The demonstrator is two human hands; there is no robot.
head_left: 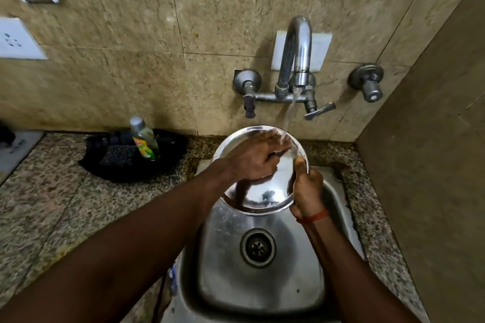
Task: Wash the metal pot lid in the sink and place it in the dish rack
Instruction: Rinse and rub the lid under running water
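A round shiny metal pot lid (265, 195) is held tilted over the steel sink (225, 265), under the running tap (298, 60). My right hand (307, 189) grips the lid's right rim, thumb on its face. My left hand (253, 158) lies flat on the lid's surface with fingers stretched toward the water stream, which strikes the lid's upper right edge. No dish rack is in view.
A black tray (168, 157) on the granite counter at left holds a dark scrub pad (118, 156) and a dish soap bottle (145, 140). Tiled walls close in behind and at right. A wall valve (368, 84) sits right of the tap.
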